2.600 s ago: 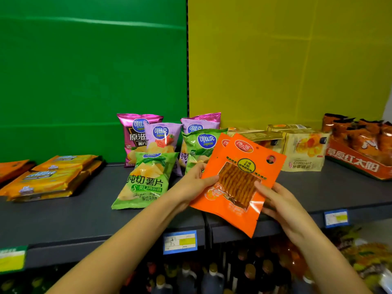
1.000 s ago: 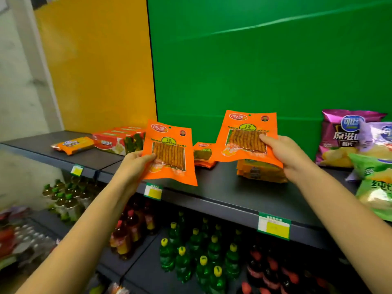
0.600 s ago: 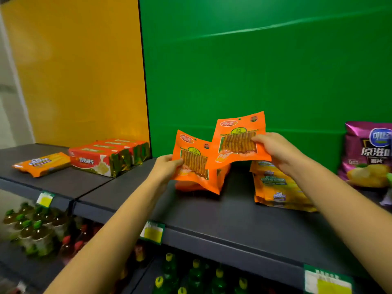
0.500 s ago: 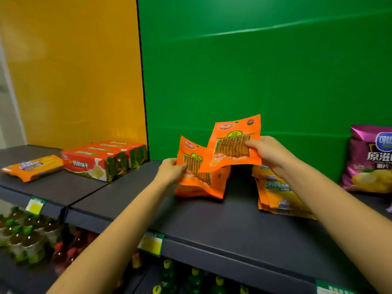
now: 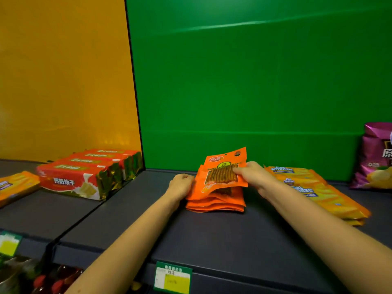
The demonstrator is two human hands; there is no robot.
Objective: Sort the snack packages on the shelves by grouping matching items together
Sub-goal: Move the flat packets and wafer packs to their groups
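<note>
Orange snack packet (image 5: 222,177) sits tilted over the matching orange pile (image 5: 214,203), with the right hand (image 5: 254,177) pinching its right side. It is held low, likely so it can be laid flat on top, like with like. Left hand (image 5: 181,185) is curled against the pile's left edge, probably squaring it; cannot tell whether it grips a packet. Pile lies between both hands on the dark shelf (image 5: 212,240). Yellow cheese packs (image 5: 314,194) are just right of the right hand. Red biscuit boxes (image 5: 72,179) are well left of the left hand.

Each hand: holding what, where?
The right hand pinches the top orange pouch at its right edge. The left hand curls against the pouch stack, left edge; grip unclear.
</note>
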